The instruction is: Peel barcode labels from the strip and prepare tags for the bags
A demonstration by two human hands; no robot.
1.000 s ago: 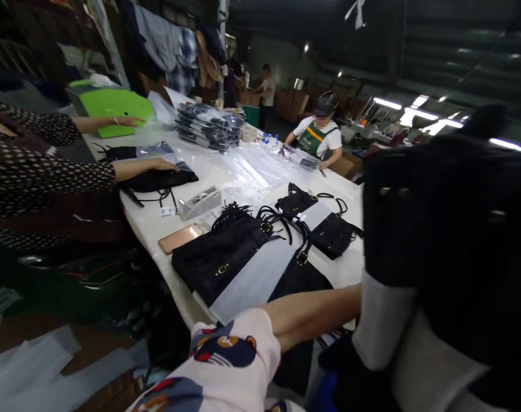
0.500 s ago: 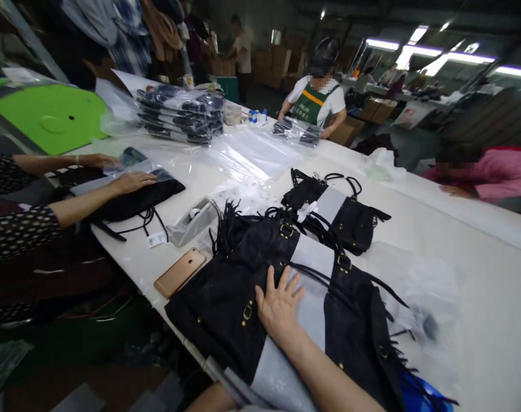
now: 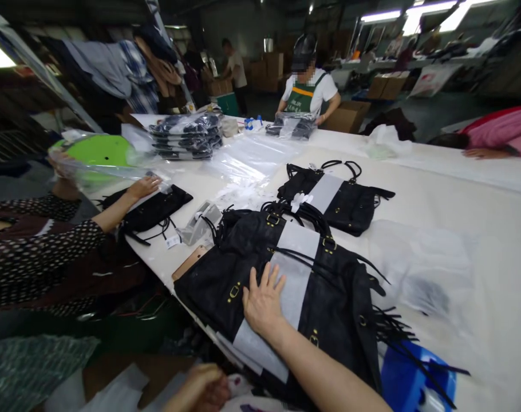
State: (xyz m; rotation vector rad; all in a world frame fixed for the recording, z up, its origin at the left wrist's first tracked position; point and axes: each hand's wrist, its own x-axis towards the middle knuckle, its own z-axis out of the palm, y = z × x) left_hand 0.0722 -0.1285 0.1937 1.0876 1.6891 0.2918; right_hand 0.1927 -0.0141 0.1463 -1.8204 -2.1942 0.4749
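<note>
While the right hand (image 3: 263,300) stayed flat, fingers spread, on the black fringed bag (image 3: 286,286) at the table's (image 3: 458,189) near edge | left hand (image 3: 202,389) appeared below, loosely curled, grip unclear | bag unmoved.

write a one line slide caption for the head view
Right hand flat on the grey band of a black fringed bag on a white table; left hand low at the table edge.

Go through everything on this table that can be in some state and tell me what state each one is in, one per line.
Right hand: open, pressed flat on the near bag.
Left hand: low at the table edge, grip unclear.
Near black bag: lying flat, white band across it.
Far black bag: lying flat, handles loose.
Phone: flat, partly under the near bag.
Bagged stack: sealed in clear plastic, piled.
Co-worker's hand: resting on a plastic bag.
</note>
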